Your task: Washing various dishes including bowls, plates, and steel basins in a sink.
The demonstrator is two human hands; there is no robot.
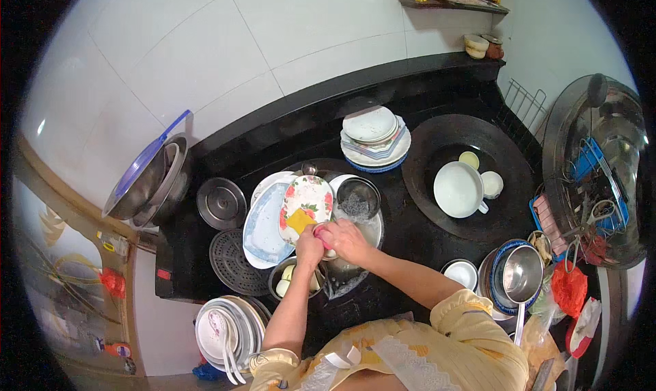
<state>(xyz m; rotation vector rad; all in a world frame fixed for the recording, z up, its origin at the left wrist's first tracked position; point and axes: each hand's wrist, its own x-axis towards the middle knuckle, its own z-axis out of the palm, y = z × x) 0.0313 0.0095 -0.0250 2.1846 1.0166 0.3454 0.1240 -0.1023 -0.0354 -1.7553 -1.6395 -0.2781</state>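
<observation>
Both my hands meet over the basin (370, 230) at the middle of the counter. My left hand (309, 247) and my right hand (344, 240) close around a small pink item (323, 233), mostly hidden by the fingers. Just beyond them a yellow sponge or cloth (300, 221) lies on a floral oval plate (307, 193), which rests by a blue and white platter (266, 232). A metal bowl with suds (357, 199) sits to the right of the plate. Below my left hand is a bowl holding pale pieces (283, 281).
Stacked dishes (375, 137) stand near the back wall. A large dark wok (430, 134) holds a white cup (457, 190) and small bowls. Bowls with spoons (220, 334) are at lower left; a saucepan (523, 275) tops a stack at right. Metal basins (174, 186) lean at left.
</observation>
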